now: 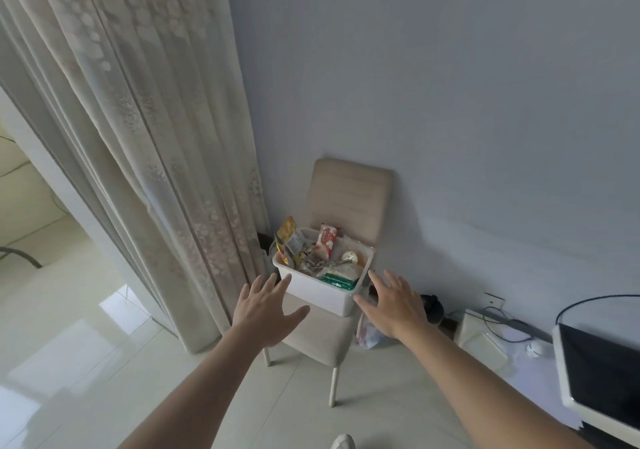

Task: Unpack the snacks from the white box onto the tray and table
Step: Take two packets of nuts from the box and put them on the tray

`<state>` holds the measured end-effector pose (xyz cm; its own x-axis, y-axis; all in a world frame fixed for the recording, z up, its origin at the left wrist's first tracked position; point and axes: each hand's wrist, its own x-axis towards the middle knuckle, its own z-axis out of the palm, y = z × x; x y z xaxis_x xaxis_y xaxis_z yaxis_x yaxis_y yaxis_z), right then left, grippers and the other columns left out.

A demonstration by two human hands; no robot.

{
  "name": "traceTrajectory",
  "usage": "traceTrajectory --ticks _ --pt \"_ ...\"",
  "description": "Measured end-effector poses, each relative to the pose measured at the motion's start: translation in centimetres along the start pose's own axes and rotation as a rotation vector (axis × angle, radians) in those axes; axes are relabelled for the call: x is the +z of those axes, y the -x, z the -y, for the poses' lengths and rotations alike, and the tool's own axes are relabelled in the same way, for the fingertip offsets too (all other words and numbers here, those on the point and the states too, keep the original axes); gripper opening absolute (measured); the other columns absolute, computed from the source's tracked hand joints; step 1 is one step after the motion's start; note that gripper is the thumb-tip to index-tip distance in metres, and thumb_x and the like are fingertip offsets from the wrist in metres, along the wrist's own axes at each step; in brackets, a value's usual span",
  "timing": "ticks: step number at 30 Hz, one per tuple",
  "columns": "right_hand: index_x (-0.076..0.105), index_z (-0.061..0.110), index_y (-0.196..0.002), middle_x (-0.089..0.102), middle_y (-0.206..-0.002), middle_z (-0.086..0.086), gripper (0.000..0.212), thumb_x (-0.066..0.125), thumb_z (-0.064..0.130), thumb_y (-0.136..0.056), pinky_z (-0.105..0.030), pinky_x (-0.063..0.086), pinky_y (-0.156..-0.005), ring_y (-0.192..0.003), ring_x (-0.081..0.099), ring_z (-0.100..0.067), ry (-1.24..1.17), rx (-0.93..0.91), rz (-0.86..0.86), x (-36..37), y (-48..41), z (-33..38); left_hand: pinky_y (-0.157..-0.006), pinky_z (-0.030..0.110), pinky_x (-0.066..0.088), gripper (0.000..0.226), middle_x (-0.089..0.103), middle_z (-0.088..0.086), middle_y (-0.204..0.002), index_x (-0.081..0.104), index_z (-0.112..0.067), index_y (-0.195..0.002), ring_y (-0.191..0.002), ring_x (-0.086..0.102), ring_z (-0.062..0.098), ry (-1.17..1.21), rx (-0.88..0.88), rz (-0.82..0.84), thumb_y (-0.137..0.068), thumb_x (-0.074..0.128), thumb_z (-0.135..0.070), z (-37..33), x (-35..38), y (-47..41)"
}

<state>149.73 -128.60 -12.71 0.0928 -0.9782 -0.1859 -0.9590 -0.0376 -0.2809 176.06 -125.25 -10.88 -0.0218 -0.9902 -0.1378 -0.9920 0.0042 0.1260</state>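
Your left hand [266, 310] and right hand [394, 306] are both stretched forward, palms down. The fingers are spread and nearly straight, and neither hand has hold of anything.

The white box [318, 293] sits between your two sets of fingertips, on the seat of a beige chair [349, 199] that stands against the wall [450, 102]. Your left fingers [282, 284] end just beside the box's left front corner. Your right fingers [377, 280] end just beside its right rim, and the right thumb overlaps the right front corner. Whether any fingertip actually touches the plastic cannot be told from this view.

The box is open-topped and full of snacks:
- A yellow packet [286, 230] stands up out of the far-left corner, beyond your left fingertips.
- A red-and-white packet [327, 241] stands upright at the back, roughly midway between your hands.
- A gold-lidded tub [349, 258] lies just beyond your right fingertips.
- A green packet [337, 280] lies against the near wall, closest to your right thumb.
- Smaller wrappers fill the middle, too jumbled to name.

Left of your left fingers hangs a pale patterned curtain [138, 137]. Under your right wrist a thin plastic bag [369, 334] rests on the floor beside the chair leg. Well to the right of your right hand stands a dark screen [602, 379] in a white frame. The toe of a white shoe [343, 443] shows at the bottom edge, between your forearms.
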Motion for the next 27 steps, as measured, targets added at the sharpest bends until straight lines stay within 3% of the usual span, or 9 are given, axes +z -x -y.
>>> traceTrajectory --ticks 10,27 --pt "0.021 0.034 -0.158 0.031 -0.163 -0.008 0.072 0.033 0.071 -0.097 -0.049 0.036 -0.113 -0.146 0.035 -0.032 -0.081 0.020 0.038 0.4 -15.8 1.3 -0.128 0.046 0.013 0.086 0.020 -0.003 -0.170 0.016 -0.034 -0.162 -0.157 0.016 0.027 -0.029 0.047 0.024 -0.092 0.034 -0.080 3.4 -2.1 -15.9" --pt "0.012 0.037 -0.159 0.027 -0.166 -0.002 0.088 0.025 0.085 -0.086 -0.056 0.036 -0.116 -0.150 0.031 -0.030 -0.189 0.122 0.087 0.4 -32.0 0.3 -0.126 0.045 0.017 0.081 0.024 -0.003 -0.168 0.017 -0.033 -0.161 -0.155 0.020 0.023 0.099 0.152 0.188 -0.095 0.043 -0.072 4.1 -0.5 -34.1"
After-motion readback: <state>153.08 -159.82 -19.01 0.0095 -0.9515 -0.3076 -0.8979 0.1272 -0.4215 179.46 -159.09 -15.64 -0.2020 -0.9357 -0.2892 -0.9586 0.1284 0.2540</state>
